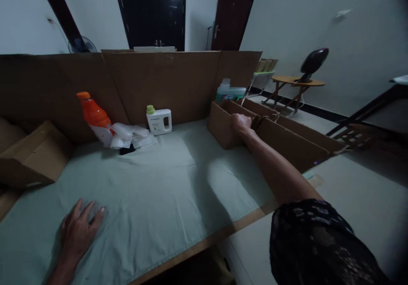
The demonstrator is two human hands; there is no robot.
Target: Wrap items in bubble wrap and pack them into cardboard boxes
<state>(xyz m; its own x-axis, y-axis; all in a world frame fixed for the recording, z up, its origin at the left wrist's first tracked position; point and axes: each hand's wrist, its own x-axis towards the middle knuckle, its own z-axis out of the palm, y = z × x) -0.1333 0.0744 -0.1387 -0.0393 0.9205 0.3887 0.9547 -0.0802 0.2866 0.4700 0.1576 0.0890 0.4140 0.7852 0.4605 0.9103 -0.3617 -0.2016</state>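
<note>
My left hand (78, 232) rests on the pale green cloth (153, 200) at the lower left, fingers spread and holding nothing. On the right, my right hand (241, 122) is closed over the rim of a small open cardboard box (219, 125). Its fingertips are hidden behind the box's side, and the inside of the box is mostly out of sight. Behind this box stands a clear bottle of blue-green liquid (231, 92). A white jug with a yellow-green cap (161, 122) stands upright near the middle of the back.
An orange bottle (95, 117) leans at the back left beside clear plastic wrap (135, 135) and a dark flat object (127, 149). Another open cardboard box (38, 155) lies far left. Long cardboard compartments (293, 142) line the right edge; a cardboard wall (165, 81) stands behind.
</note>
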